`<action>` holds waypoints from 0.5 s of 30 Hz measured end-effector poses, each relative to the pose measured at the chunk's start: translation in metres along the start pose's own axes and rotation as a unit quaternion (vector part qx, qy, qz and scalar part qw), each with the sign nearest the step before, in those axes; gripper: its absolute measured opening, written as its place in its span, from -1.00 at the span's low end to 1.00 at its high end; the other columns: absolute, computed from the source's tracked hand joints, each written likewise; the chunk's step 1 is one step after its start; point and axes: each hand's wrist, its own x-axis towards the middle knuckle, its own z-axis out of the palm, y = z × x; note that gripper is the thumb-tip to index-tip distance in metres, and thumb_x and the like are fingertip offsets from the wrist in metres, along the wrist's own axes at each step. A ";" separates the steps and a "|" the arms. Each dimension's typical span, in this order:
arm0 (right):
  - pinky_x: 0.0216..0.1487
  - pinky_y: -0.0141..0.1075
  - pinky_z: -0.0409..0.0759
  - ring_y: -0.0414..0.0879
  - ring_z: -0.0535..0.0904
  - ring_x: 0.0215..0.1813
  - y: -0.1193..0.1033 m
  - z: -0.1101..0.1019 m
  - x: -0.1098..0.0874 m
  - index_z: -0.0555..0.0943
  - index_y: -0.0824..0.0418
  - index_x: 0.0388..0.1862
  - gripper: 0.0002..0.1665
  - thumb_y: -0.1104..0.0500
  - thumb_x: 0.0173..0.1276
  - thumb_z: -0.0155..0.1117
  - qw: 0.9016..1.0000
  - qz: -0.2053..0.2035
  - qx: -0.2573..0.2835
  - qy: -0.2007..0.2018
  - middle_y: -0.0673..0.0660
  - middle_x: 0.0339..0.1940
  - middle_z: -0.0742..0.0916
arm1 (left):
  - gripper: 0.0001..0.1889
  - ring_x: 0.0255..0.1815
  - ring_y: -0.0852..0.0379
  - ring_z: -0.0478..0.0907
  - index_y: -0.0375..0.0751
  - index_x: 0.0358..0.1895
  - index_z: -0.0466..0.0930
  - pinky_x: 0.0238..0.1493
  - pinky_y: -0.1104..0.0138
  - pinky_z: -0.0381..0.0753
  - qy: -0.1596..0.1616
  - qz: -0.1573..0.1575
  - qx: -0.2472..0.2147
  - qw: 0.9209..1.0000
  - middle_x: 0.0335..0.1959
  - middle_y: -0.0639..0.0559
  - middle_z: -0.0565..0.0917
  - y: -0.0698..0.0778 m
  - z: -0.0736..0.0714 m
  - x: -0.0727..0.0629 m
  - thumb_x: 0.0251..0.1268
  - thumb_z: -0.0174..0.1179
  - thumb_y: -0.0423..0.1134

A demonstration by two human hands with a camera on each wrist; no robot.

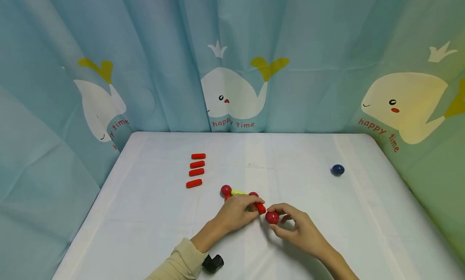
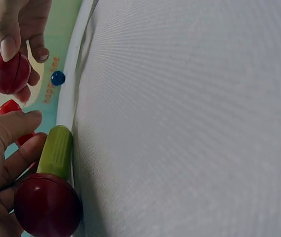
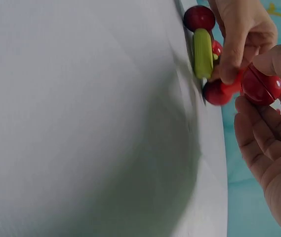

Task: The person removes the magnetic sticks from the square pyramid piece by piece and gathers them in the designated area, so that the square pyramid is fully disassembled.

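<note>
My left hand (image 1: 237, 212) pinches a short red stick (image 1: 260, 208) between thumb and fingers, its end pointing toward the right hand. Facing it, my right hand (image 1: 297, 228) holds a shiny red ball (image 1: 272, 217) by thumb and fingertips; a groove runs round this ball in the right wrist view. Ball and stick end are close together above the table. Partly hidden under my left hand lie joined pieces: a red ball (image 1: 226, 189) with a red stick below it, a yellow-green stick (image 1: 238, 192), and another red ball (image 1: 253, 194).
Several loose red sticks (image 1: 196, 172) lie in a column at the left on the white table (image 1: 152, 215). A dark blue ball (image 1: 338, 170) sits far right. Beside the left sleeve (image 1: 181, 258) is a black object (image 1: 213, 264). A whale-print curtain (image 1: 163, 70) hangs behind the table.
</note>
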 end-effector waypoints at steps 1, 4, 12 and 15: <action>-0.16 -0.26 0.67 -0.19 0.68 -0.09 0.000 -0.002 0.000 0.63 0.10 0.07 -0.52 0.38 0.20 0.53 1.000 0.001 -0.003 0.003 -0.04 -0.08 0.78 | -0.71 -0.37 0.34 0.57 -0.11 0.00 0.75 -0.28 0.59 0.43 -0.001 -0.001 0.000 1.000 -0.39 0.15 0.73 0.000 0.000 0.000 0.20 0.45 -0.33; -0.17 -0.27 0.66 -0.20 0.67 -0.10 0.002 -0.008 -0.001 0.63 0.12 0.07 -0.53 0.39 0.20 0.53 1.000 0.000 -0.014 0.012 -0.04 -0.09 0.78 | -0.71 -0.37 0.38 0.56 -0.08 0.01 0.75 -0.27 0.61 0.42 -0.004 -0.006 0.006 1.000 -0.40 0.18 0.72 -0.001 0.000 0.000 0.21 0.44 -0.33; -0.18 -0.30 0.66 -0.21 0.66 -0.08 0.013 -0.025 -0.003 0.63 0.22 0.09 -0.54 0.41 0.21 0.51 0.998 0.021 -0.042 0.034 -0.02 -0.09 0.79 | -0.72 -0.38 0.41 0.57 -0.08 -0.02 0.76 -0.28 0.63 0.41 -0.005 -0.010 -0.001 1.000 -0.41 0.21 0.72 -0.001 -0.001 0.000 0.19 0.42 -0.36; -0.18 -0.32 0.66 -0.22 0.66 -0.08 0.016 -0.033 -0.002 0.63 0.25 0.10 -0.53 0.41 0.21 0.51 0.997 0.029 -0.061 0.044 -0.01 -0.09 0.79 | -0.72 -0.37 0.43 0.58 -0.09 -0.02 0.76 -0.28 0.65 0.40 -0.007 -0.014 -0.008 1.000 -0.40 0.21 0.73 0.000 -0.001 0.000 0.20 0.41 -0.37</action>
